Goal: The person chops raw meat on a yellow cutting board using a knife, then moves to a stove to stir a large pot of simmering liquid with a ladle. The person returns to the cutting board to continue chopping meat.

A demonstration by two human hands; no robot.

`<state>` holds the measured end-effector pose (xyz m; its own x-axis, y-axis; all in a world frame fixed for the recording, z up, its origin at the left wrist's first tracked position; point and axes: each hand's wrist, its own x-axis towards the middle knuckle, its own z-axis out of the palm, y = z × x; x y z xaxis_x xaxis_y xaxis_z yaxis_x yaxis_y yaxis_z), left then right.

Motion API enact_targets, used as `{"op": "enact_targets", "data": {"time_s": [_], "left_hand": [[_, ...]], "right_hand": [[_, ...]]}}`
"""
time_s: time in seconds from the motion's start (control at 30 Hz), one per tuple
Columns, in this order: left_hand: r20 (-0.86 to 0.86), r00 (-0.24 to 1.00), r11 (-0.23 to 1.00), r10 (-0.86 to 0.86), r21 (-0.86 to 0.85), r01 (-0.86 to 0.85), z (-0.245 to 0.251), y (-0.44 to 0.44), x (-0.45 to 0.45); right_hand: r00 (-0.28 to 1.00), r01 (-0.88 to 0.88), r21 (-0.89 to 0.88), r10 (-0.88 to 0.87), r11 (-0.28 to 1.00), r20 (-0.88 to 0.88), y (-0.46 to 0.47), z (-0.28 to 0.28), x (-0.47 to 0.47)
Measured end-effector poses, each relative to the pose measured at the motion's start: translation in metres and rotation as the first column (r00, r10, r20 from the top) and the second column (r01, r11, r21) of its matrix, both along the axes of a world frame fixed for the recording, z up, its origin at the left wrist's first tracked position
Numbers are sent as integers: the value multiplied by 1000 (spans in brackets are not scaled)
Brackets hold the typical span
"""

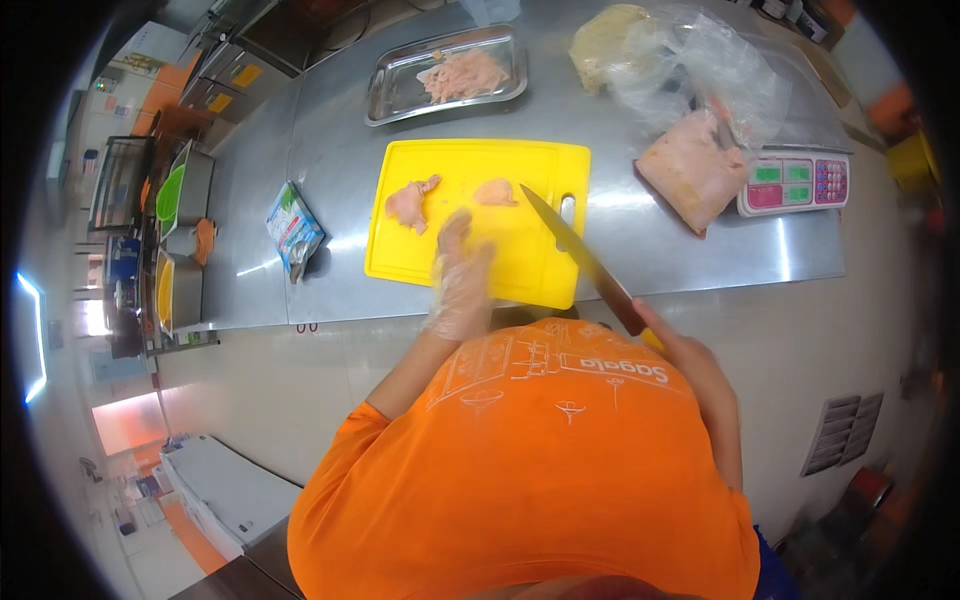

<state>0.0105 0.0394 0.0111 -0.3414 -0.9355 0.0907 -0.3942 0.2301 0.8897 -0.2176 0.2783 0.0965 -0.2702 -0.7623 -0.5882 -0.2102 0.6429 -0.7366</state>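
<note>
My left hand point(463, 281), in a clear plastic glove, hovers over the near edge of a yellow cutting board point(517, 247). Its fingers are spread, blurred by motion, and hold nothing that I can see. My right hand point(686, 352) grips the yellow handle of a large kitchen knife point(581, 251). The blade slants up and left across the board's right side, its tip close to a small piece of raw meat point(493, 193). Farther left on the board lies a larger piece of raw meat, apparently poultry point(409, 204), with a stub pointing to the upper right.
A steel tray point(390, 97) of cut raw meat stands behind the board. To the right, a bag of pale meat point(694, 169) lies beside a digital scale point(799, 184), near clear plastic bags point(682, 60). A blue-and-white pouch point(294, 229) sits left on the steel table point(330, 157).
</note>
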Motion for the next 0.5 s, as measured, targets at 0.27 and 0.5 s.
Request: {"op": "enact_targets", "data": {"time_s": [0.27,0.5], "left_hand": [[592,784,776,-187,-400,488,-2,-61,-29],[518,832,697,-200,-522,492,-22,-58,-10]], "right_hand": [[913,-335,26,331,942,-239,-24,-22,1],[911,-289,-11,272,957,-309,-17,-27,-3]]}}
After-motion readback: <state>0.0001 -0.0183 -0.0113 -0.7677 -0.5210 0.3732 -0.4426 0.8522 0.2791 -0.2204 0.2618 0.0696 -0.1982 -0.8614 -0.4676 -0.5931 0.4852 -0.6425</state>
